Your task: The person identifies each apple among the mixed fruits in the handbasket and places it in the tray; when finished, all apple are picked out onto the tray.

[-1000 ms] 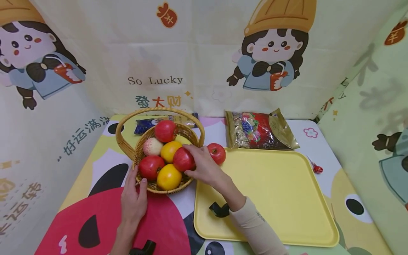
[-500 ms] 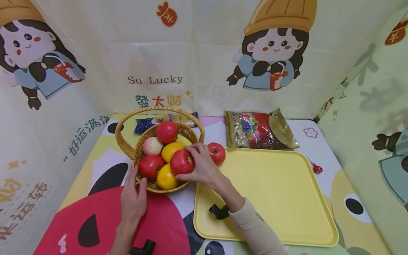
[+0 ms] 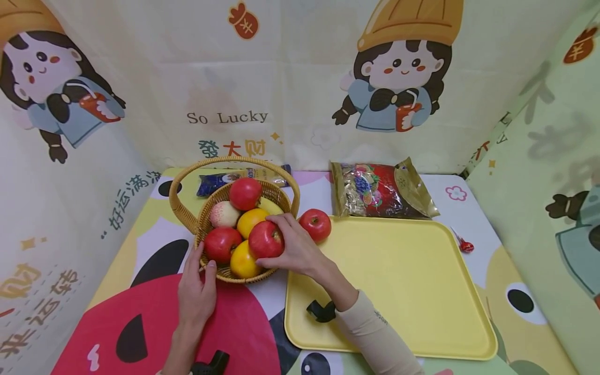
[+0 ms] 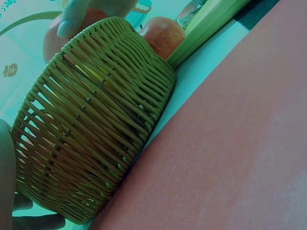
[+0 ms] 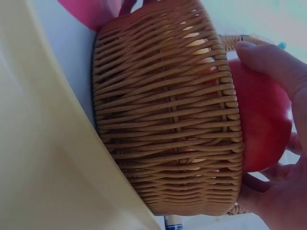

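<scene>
In the head view a wicker basket [image 3: 262, 277] with a tall arched handle holds red apples, a pale pink peach [image 3: 225, 214], oranges [image 3: 253, 223] and a partly hidden banana [image 3: 270, 206]. My right hand [image 3: 300, 245] grips a red apple [image 3: 265, 239] at the basket's right rim, thumb on the near side and fingers over the far side. The right wrist view shows this apple [image 5: 263, 115] above the woven wall. At the basket's left front, my left hand [image 3: 198, 291] holds the wall, thumb at the rim; its fingers [image 4: 38, 221] lie against the weave in the left wrist view.
To the right lies a yellow tray [image 3: 398, 291], with another red apple [image 3: 315, 225] by its back left corner. Behind stand a gold and red candy bag [image 3: 379, 190] and a blue and gold packet [image 3: 213, 184]. A red lollipop [image 3: 466, 246] lies beyond the tray's right edge.
The apple in my right hand has shifted slightly left and toward me, turning so its end faces up. The red apple at the basket's back has moved slightly right. My left hand stays put.
</scene>
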The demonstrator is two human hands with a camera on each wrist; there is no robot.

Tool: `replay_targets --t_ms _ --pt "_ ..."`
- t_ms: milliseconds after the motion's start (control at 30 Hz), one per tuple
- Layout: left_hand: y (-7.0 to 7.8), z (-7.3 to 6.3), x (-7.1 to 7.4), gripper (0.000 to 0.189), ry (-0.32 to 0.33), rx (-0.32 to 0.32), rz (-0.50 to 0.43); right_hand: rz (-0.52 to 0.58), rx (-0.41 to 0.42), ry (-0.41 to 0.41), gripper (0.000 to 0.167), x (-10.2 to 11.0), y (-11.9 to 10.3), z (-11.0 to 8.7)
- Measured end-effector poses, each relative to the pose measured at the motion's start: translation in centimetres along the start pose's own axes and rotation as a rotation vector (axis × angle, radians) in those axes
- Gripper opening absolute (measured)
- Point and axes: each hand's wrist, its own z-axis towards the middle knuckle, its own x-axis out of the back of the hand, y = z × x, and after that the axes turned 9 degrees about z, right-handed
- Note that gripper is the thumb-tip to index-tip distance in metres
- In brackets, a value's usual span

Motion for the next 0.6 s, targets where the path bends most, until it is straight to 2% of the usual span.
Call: replay_targets --t_ms 267,600 --pt "0.1 0.0 0.1 0.054 0.005 0.0 -0.003 0.071 0.062 0.053 0.082 1.3 -0.4 -0.6" --pt "-0.1 -0.1 0.0 0.053 0.038 -0.018 -0.025 0.069 0.031 0.131 0.083 4.3 0.1 -2.0"
